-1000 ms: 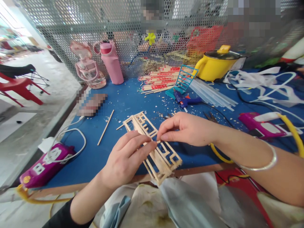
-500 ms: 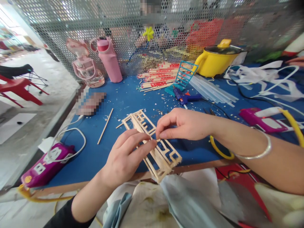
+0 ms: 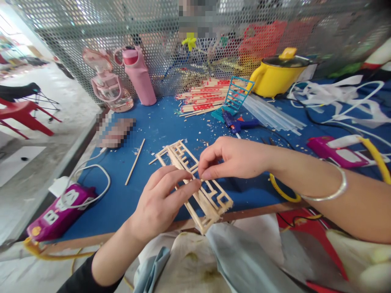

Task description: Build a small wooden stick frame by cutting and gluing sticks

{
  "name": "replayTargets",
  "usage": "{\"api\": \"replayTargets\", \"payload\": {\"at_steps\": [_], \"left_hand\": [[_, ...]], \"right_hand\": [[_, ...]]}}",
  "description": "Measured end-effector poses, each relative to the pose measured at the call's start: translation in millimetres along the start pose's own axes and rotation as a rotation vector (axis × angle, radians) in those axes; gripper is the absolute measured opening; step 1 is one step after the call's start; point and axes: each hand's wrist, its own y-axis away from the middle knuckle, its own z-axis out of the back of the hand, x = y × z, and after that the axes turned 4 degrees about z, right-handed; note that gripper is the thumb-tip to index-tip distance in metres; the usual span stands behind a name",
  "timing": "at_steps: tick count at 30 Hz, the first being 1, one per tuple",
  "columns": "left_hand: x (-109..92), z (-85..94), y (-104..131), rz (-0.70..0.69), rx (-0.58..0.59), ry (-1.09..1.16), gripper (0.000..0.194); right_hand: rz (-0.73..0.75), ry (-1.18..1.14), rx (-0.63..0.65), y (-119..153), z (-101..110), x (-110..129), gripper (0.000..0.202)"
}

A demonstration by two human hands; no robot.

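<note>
**Both hands on stick frame, near edge of table**

Grip, left hand (image 3: 161, 199): fingers bent and closed over mid-frame, holding it. Grip, right hand (image 3: 227, 158): thumb and forefinger drawn close together at mid-frame; can't tell if there's a gap or a small piece between the tips.

Wooden stick frame (image 3: 205, 203): lies diagonally, far end to the left, near end at the table's near edge. Lattice along its right side.

Loose stick (image 3: 135, 162) left of it, on the blue table (image 3: 171, 122). Far of the right hand: blue glue gun (image 3: 233, 121), beside teal rack (image 3: 238, 97). Farther: pile of red-marked sticks (image 3: 204, 97); clear glue sticks (image 3: 271, 114) to its right, then yellow pot (image 3: 276, 79). Far left: pink bottle (image 3: 140, 79), clear pink-tinted bottle (image 3: 114, 95). Purple power strips (image 3: 58, 213) at near left and right. Wood chips (image 3: 205, 143) scattered mid-table.
</note>
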Motion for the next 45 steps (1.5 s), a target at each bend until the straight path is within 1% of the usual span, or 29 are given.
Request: {"api": "replayTargets", "payload": {"at_steps": [3, 7, 9, 11, 15, 17, 20, 22, 23, 25, 26, 27, 29, 32, 34, 36, 39, 42, 45], "left_hand": [[0.3, 0.0, -0.4, -0.002, 0.002, 0.013, 0.026], [0.6, 1.0, -1.5, -0.018, 0.017, 0.040, 0.038], [0.4, 1.1, -2.1, -0.018, 0.016, 0.040, 0.040], [0.1, 0.8, -2.3, -0.017, 0.014, 0.039, 0.038], [1.4, -0.4, -0.7, -0.012, 0.000, 0.018, 0.025], [3.7, 0.0, 1.5, -0.012, -0.021, 0.013, 0.024], [8.7, 3.1, 7.1, -0.023, -0.049, 0.023, 0.028], [12.2, 6.6, 12.1, -0.024, -0.037, 0.022, 0.030], [13.8, 8.6, 14.9, -0.025, -0.028, 0.016, 0.029], [16.4, 12.2, 20.3, -0.030, -0.028, -0.009, 0.026], [17.2, 13.7, 22.5, -0.036, -0.039, -0.020, 0.025], [17.8, 14.8, 24.1, -0.043, -0.052, -0.027, 0.024], [18.1, 15.7, 25.0, -0.057, -0.067, -0.026, 0.026], [16.9, 14.6, 21.2, -0.064, -0.054, -0.016, 0.028], [15.8, 13.2, 17.9, -0.049, -0.030, -0.017, 0.025], [15.3, 11.9, 15.7, -0.034, -0.003, -0.004, 0.024], [16.5, 10.8, 13.8, -0.038, 0.006, 0.050, 0.029], [20.2, 11.0, 10.1, -0.050, 0.027, 0.104, 0.030], [25.4, 13.2, 5.2, -0.063, 0.076, 0.113, 0.033]], "right_hand": [[-0.018, -0.038, -0.003, 0.1, -0.4, -0.6, 0.021], [-0.053, -0.097, 0.000, 1.3, 0.7, 0.2, 0.023], [-0.060, -0.114, -0.003, 1.7, 1.0, 1.1, 0.022], [-0.067, -0.131, -0.004, 1.4, 0.9, 2.0, 0.020], [-0.067, -0.182, -0.001, 0.9, 2.3, 1.9, 0.018], [-0.044, -0.222, -0.063, 4.2, 4.5, -0.4, 0.018], [-0.036, -0.231, -0.267, 17.2, 5.4, -7.3, 0.022], [-0.099, -0.148, -0.372, 29.9, -0.1, -12.5, 0.021], [-0.146, -0.081, -0.393, 36.2, -5.5, -14.7, 0.018], [-0.225, 0.054, -0.379, 45.9, -20.7, -17.7, 0.014], [-0.233, 0.108, -0.357, 48.5, -29.8, -18.6, 0.014], [-0.216, 0.144, -0.334, 49.1, -39.2, -19.3, 0.015], [-0.127, 0.168, -0.281, 45.1, -56.4, -20.8, 0.020], [-0.022, 0.172, -0.196, 31.6, -73.1, -24.7, 0.021], [-0.015, 0.177, -0.175, 23.6, -77.6, -27.6, 0.016], [-0.036, 0.180, -0.183, 18.9, -78.9, -29.2, 0.015], [-0.092, 0.168, -0.190, 16.2, -79.1, -28.7, 0.020], [-0.159, 0.141, -0.219, 14.3, -80.3, -26.7, 0.019], [-0.153, 0.105, -0.257, 13.7, -81.9, -25.0, 0.018]]}}
